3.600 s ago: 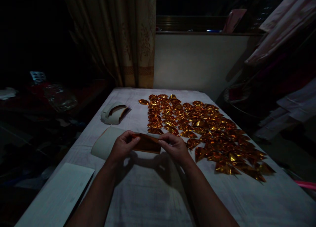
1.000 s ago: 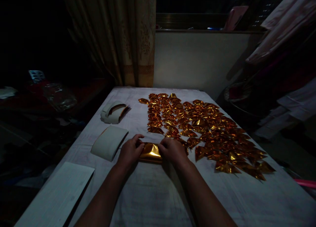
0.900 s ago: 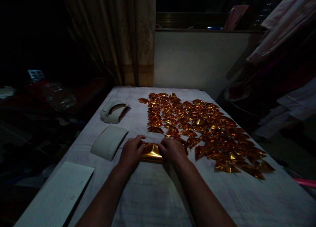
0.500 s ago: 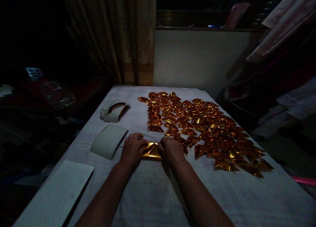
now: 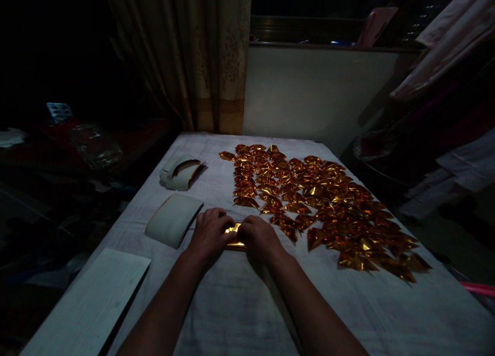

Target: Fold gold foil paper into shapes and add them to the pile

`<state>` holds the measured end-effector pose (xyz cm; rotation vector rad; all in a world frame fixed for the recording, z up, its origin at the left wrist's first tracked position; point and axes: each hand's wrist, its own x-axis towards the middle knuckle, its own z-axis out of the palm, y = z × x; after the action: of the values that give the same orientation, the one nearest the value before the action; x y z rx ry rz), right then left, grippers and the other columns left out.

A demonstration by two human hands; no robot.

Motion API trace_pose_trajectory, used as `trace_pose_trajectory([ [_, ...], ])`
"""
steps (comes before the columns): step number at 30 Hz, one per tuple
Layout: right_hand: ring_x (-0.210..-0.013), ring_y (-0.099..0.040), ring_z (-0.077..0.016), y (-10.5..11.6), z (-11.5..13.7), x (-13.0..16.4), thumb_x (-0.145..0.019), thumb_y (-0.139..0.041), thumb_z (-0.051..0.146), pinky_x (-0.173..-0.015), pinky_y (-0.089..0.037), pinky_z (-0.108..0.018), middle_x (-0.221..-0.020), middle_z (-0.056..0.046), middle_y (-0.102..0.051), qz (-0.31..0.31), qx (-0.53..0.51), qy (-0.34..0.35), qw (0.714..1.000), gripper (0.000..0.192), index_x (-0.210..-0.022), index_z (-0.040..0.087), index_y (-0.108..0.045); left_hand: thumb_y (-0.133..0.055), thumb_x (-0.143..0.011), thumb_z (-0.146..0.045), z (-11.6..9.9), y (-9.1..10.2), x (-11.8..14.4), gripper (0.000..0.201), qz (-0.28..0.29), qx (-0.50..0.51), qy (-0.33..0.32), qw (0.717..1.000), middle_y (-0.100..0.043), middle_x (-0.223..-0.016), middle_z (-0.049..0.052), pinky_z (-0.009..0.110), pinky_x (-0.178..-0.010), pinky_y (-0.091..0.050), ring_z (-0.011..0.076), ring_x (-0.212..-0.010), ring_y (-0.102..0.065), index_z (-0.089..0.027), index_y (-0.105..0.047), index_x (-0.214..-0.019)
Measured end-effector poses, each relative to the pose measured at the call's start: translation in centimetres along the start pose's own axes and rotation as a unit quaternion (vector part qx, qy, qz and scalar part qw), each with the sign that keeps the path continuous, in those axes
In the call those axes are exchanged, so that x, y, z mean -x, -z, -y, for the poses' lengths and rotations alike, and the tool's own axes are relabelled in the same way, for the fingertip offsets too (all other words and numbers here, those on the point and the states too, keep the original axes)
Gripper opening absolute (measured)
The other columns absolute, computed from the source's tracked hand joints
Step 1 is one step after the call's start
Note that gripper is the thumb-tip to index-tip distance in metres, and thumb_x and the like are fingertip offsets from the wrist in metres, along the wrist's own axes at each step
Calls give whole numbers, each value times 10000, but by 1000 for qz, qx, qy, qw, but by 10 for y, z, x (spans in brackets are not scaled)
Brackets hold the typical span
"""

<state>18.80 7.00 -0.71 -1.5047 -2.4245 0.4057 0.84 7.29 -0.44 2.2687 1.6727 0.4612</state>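
Observation:
A folded strip of shiny gold foil paper [image 5: 235, 241] lies flat on the cloth-covered table in front of me. My left hand [image 5: 212, 232] grips its left end, fingers bent over it. On the other end, my right hand [image 5: 263, 237] is closed, its knuckles up and its fingertips mostly hidden. Only a short middle part of the foil shows between the hands. Just beyond and to the right, many folded gold foil pieces [image 5: 286, 183] lie in rows and then in a looser heap.
Left of my hands are a curved stack of pale paper sheets [image 5: 175, 219] and a torn curved pale piece [image 5: 182, 173]. A white flat board or box [image 5: 91, 302] sits at the near left edge. Behind the table hang a curtain [image 5: 216, 62] and, at right, clothes [image 5: 436, 46].
My right hand has slid left along the foil, closer to my left hand, so less foil shows between them. The whole view has shifted slightly.

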Motion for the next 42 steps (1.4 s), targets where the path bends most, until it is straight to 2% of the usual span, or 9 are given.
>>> trace_pose_trajectory([
  [3,-897,-596,-179,-7,-6,-1,-880,-640,158,-757,-413,-268,-919,-29,-668,-17,-52,16,998,124,-890,240,-733,-698,-823,-312,0,-1,1,152,0,3,1,1000,-629,-1125,45,454,-1000,-358,277,-1128,-528,-283,-742,-966],
  [6,-879,-580,-182,-12,-8,0,-884,-684,237,-763,-405,-278,-899,-30,-644,-25,-68,11,997,35,-896,221,-713,-699,-818,-327,4,-1,1,178,9,11,-6,1000,-617,-1150,45,451,-1009,-358,283,-1150,-515,-288,-736,-987],
  [13,-868,-553,-178,-9,-7,4,-908,-685,359,-721,-376,-273,-937,-38,-628,-6,-45,18,999,148,-925,213,-688,-704,-811,-328,10,2,1,276,54,11,-5,998,-583,-1254,53,471,-1042,-344,296,-1218,-494,-300,-709,-1085],
  [22,-903,-548,-215,-14,-3,17,-880,-709,448,-763,-398,-315,-972,-61,-627,-33,-17,33,999,252,-956,210,-676,-765,-739,-404,13,6,5,459,88,10,-24,996,-527,-1371,78,516,-1096,-308,332,-1315,-437,-310,-660,-1176],
  [30,-969,-556,-235,-10,-5,31,-846,-753,305,-815,-426,-339,-1030,-59,-634,-31,-45,3,999,150,-930,224,-658,-778,-728,-434,16,8,7,567,108,9,-33,994,-478,-1447,99,525,-1121,-283,351,-1370,-394,-310,-616,-1257],
  [37,-1015,-560,-251,-12,-17,48,-857,-722,234,-878,-440,-382,-1079,-72,-631,-61,-73,-3,995,145,-978,220,-644,-786,-710,-401,15,7,7,540,107,0,-27,994,-495,-1437,90,519,-1115,-300,344,-1365,-405,-308,-625,-1217],
  [42,-979,-581,-239,-13,-29,58,-873,-661,178,-864,-475,-373,-1014,-69,-642,-90,-78,5,993,115,-979,218,-642,-785,-708,-377,15,7,6,550,112,-1,-23,993,-476,-1459,92,516,-1138,-277,341,-1389,-383,-303,-621,-1227],
])
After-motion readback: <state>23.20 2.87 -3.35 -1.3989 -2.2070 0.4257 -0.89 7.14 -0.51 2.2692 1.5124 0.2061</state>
